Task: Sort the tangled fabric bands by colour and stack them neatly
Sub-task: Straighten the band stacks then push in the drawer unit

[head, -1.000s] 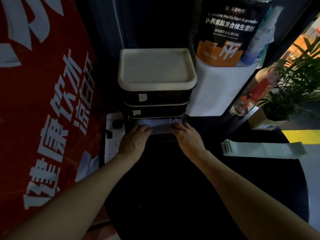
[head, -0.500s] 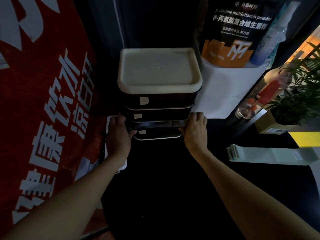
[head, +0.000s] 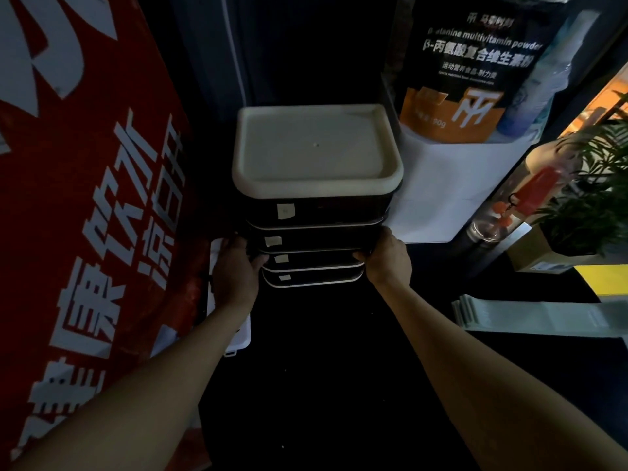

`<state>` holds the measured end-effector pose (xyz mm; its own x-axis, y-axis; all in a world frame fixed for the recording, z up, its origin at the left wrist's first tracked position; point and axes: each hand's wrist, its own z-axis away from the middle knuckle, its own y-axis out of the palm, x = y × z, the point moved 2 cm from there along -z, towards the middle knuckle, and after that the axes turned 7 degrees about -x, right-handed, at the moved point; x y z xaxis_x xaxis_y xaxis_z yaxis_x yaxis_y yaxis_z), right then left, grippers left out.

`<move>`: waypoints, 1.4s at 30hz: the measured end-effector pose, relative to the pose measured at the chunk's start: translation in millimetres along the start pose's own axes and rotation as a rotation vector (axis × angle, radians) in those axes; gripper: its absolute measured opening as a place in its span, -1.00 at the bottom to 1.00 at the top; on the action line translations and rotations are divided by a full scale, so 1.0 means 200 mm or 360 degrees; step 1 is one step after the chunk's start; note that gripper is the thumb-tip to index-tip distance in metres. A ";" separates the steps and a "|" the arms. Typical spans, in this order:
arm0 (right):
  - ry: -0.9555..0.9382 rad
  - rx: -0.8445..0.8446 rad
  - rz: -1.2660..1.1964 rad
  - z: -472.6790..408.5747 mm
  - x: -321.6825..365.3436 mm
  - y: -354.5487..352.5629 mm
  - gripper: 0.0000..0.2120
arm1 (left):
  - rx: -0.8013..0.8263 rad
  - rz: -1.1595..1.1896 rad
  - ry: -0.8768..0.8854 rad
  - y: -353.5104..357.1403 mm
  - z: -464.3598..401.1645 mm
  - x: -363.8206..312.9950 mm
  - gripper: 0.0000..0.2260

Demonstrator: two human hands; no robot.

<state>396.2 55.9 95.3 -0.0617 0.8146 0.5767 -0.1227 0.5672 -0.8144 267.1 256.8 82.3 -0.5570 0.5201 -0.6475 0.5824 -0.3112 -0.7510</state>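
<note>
A red banner (head: pixel 85 215) with white characters fills the left side, leaning beside a dark table (head: pixel 339 385). Just right of it a white power strip (head: pixel 238 338) lies on the table, partly hidden under the left hand (head: pixel 234 273). That hand grips the left edge of a stack of dark drawers (head: pixel 316 246), its thumb curled onto the front of the third drawer from the top and its fingers out of sight round the side. The stack has four drawers with pale rims and small white labels at the front left, and a cream lid (head: pixel 317 151) on top. The right hand (head: pixel 387 260) grips the stack's right edge at the same height, fingers curled round the corner. Both forearms reach in from the near edge. Behind the right hand stands a white box (head: pixel 452 188) holding a black and orange pouch (head: pixel 475 69) printed with "multivitamin powder". Farther right a clear bottle (head: pixel 489 222) with a red tag stands near a potted plant (head: pixel 591 198). The only bands in view, a flat pile of pale green bands (head: pixel 530 316), lie on the table at the right, well apart from both hands. A yellow sheet (head: pixel 605 277) lies just beyond them.
</note>
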 end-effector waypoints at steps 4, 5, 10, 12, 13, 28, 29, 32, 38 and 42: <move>0.0010 -0.0054 0.0039 -0.01 0.00 -0.01 -0.60 | -0.0040 -0.0061 0.0022 -0.01 0.01 -0.02 -0.68; 0.0009 -0.0063 0.0043 -0.01 0.00 -0.01 -0.60 | -0.0036 -0.0078 0.0024 -0.01 0.01 -0.02 -0.68; 0.0036 -0.0041 0.0086 0.03 -0.03 0.01 -0.67 | 0.0081 -0.0060 0.0062 0.00 0.02 0.01 -0.69; 0.0035 0.0008 0.0118 0.06 -0.05 0.02 -0.68 | 0.0168 -0.0037 0.0106 0.00 0.05 0.03 -0.71; 0.0038 0.0042 0.0120 0.08 -0.06 0.03 -0.69 | 0.0213 -0.0041 0.0107 0.00 0.08 0.04 -0.71; 0.0035 0.0259 -0.0086 0.02 -0.25 0.30 -0.56 | 0.0362 -0.0014 -0.0099 0.24 0.15 0.17 -0.49; 0.0027 0.0251 -0.0102 0.01 -0.25 0.32 -0.56 | 0.0359 -0.0022 -0.0094 0.26 0.15 0.17 -0.49; 0.0010 0.0182 -0.0135 0.01 -0.26 0.34 -0.61 | 0.0299 -0.0016 -0.0123 0.28 0.13 0.18 -0.54; 0.0004 0.0107 -0.0097 0.08 -0.28 0.31 -0.68 | 0.0215 0.0101 -0.0180 0.26 0.17 0.20 -0.66; -0.0031 0.0075 -0.0082 0.19 -0.31 0.26 -0.72 | 0.0225 0.0090 -0.0217 0.22 0.26 0.21 -0.61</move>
<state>356.4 30.4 19.9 -0.0730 0.7817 0.6193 -0.1726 0.6017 -0.7798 237.8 224.0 15.2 -0.6065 0.3888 -0.6936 0.5317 -0.4502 -0.7173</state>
